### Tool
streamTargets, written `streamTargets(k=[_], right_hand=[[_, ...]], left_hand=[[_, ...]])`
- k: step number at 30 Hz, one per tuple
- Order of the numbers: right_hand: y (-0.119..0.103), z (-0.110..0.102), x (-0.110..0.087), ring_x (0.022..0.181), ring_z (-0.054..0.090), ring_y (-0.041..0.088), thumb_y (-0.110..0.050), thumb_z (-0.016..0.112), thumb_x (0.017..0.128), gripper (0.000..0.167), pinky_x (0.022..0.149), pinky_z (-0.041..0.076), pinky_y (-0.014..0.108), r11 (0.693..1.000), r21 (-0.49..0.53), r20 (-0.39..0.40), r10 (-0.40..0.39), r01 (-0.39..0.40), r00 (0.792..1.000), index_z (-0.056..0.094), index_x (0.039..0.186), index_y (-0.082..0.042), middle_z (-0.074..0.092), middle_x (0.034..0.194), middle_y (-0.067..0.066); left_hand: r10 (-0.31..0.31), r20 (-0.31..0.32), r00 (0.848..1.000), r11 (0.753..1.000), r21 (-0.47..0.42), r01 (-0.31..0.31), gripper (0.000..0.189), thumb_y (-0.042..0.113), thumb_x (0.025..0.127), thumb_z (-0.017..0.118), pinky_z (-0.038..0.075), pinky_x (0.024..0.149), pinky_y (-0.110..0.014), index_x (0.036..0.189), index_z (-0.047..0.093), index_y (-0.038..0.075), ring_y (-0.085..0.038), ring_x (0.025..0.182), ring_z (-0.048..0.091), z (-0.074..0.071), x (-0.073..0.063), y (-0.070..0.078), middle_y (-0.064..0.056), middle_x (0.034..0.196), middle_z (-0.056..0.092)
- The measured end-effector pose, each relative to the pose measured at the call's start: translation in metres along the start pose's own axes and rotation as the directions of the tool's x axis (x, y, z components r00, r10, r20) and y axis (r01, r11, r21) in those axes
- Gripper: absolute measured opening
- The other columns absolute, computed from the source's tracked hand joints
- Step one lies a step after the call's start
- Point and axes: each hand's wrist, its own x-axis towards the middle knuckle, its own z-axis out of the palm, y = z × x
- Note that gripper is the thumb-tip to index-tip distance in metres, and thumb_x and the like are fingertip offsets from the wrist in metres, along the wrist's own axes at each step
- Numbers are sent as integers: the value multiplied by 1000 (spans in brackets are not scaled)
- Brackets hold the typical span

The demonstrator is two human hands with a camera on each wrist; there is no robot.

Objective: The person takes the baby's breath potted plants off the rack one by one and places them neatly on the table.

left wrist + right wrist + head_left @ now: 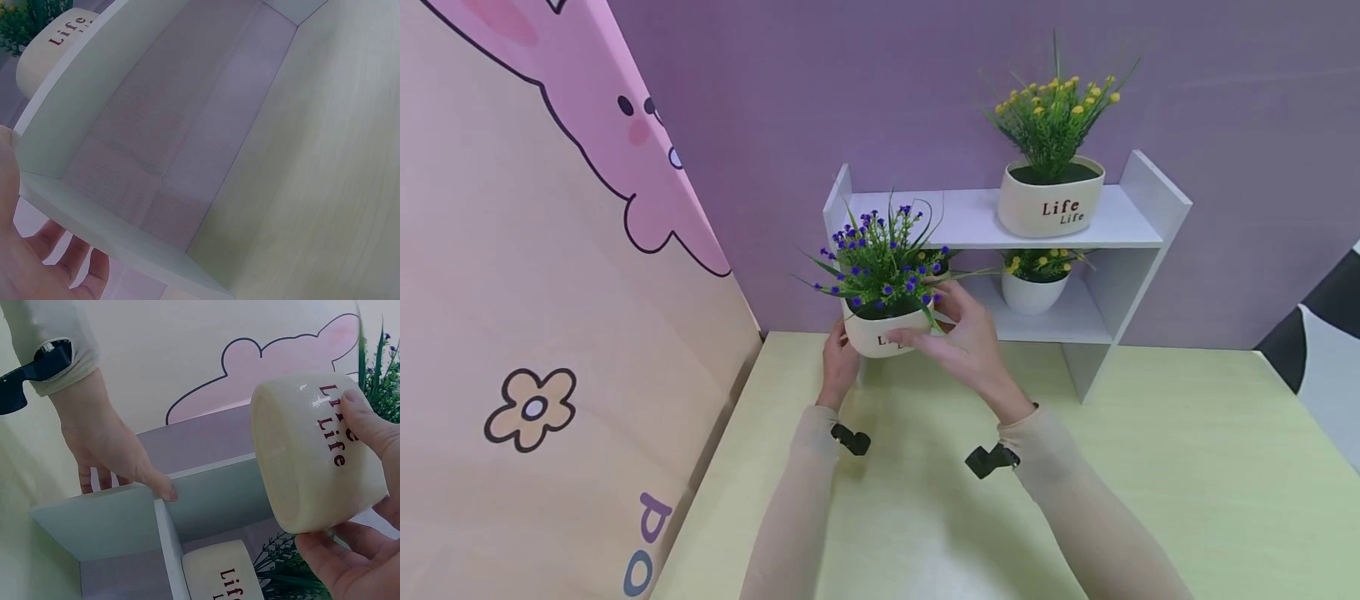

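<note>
My right hand (966,337) holds a cream pot (865,332) of purple flowers in front of the shelf's left side. In the right wrist view the thumb presses the "Life" lettering, and the fingers support the opposite side of the pot. A white two-tier shelf (1138,204) stands on the table. My left hand (838,367) grips its left side panel, partly hidden by the held pot in the head view. The right wrist view shows the left thumb on the panel's front edge, with fingers (74,253) round the outside in the left wrist view.
A cream pot with yellow flowers (1051,204) sits on the top tier at the right. Below it stands a smaller white pot (1034,293); another potted plant is mostly hidden behind the held flowers. A wall with cartoon drawings (531,408) borders the table (1195,467) on the left.
</note>
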Motion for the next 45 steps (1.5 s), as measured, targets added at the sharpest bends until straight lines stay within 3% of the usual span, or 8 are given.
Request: streamTargets(k=[5, 13, 23, 31, 36, 45], right_hand=[[3, 0, -2, 128, 70, 30, -23, 99, 75, 74, 111, 53, 53, 1000, 6, 4, -2, 2, 1000, 63, 140, -18, 72, 137, 8], [13, 4, -5, 129, 68, 27, -24, 100, 75, 75, 113, 52, 51, 1000, 8, -5, 17, -16, 1000, 64, 140, -20, 72, 137, 5], [21, 9, -12, 134, 66, 29, -32, 99, 76, 73, 111, 53, 52, 997, -55, 4, 50, -50, 999, 64, 139, -22, 69, 143, 2], [27, 8, -18, 135, 64, 30, -36, 98, 77, 75, 112, 52, 53, 995, -87, 15, 53, -52, 998, 62, 141, -20, 68, 144, 5], [30, 7, -21, 139, 62, 30, -40, 97, 77, 76, 114, 51, 52, 994, -82, 23, 72, -70, 997, 61, 142, -21, 67, 146, 3], [42, 6, -25, 142, 59, 34, -34, 98, 77, 76, 117, 47, 54, 991, -61, 25, 120, -118, 992, 60, 141, -16, 65, 148, 9]], left_hand=[[-6, -6, 1000, 1000, 3, 6, 52, 27, 108, 56, 52, 109, -57, 152, 56, 0, -44, 131, 62, 1, 0, 1, -25, 147, 60], [21, -1, 1000, 1000, -11, -21, 60, 20, 108, 56, 52, 111, -56, 163, 41, 2, -46, 136, 59, 2, 1, 0, -27, 154, 55], [55, 18, 998, 997, -52, -54, 46, 19, 111, 54, 54, 107, -53, 155, 55, 7, -42, 131, 63, 1, 1, -4, -23, 146, 63], [39, -2, 999, 998, -39, -39, 46, 17, 108, 56, 48, 114, -59, 152, 57, 3, -46, 135, 59, 2, -2, 0, -26, 146, 59], [-18, -17, 1000, 999, -36, 17, 47, 19, 106, 57, 47, 113, -60, 152, 58, 8, -45, 136, 58, 2, -2, -1, -24, 148, 58], [-29, -47, 998, 999, 28, 30, 42, 24, 112, 50, 46, 115, -59, 145, 61, 1, -46, 140, 55, 2, 0, -3, -26, 151, 57]])
